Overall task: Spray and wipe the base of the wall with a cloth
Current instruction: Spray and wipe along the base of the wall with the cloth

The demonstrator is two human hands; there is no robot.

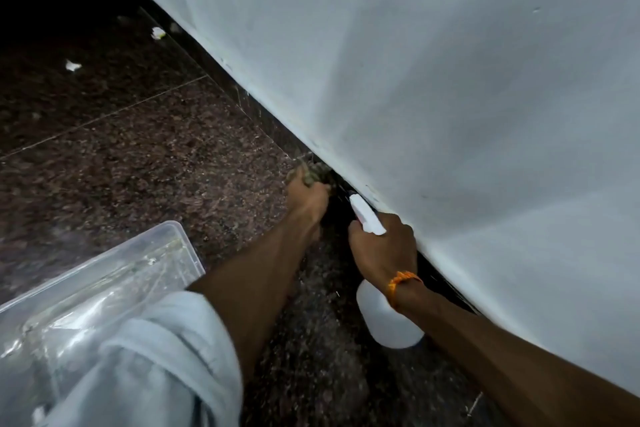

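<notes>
A white wall (pixel 450 80) runs diagonally from the top left to the lower right, with a dark stone skirting (pixel 256 114) along its base. My left hand (pixel 306 198) is closed on a greyish cloth (pixel 311 172) and presses it against the skirting; the cloth is blurred. Just to the right, my right hand (pixel 384 246) grips a white spray bottle (pixel 384 315) by the neck, with its nozzle (pixel 363 213) pointing up along the skirting toward the cloth. An orange thread band sits on my right wrist.
The floor (pixel 121 156) is dark speckled granite with pale grout lines. A clear plastic box (pixel 104 274) stands at the lower left, partly behind my grey left sleeve (pixel 149 364). Two white scraps (pixel 158 32) lie on the floor farther back.
</notes>
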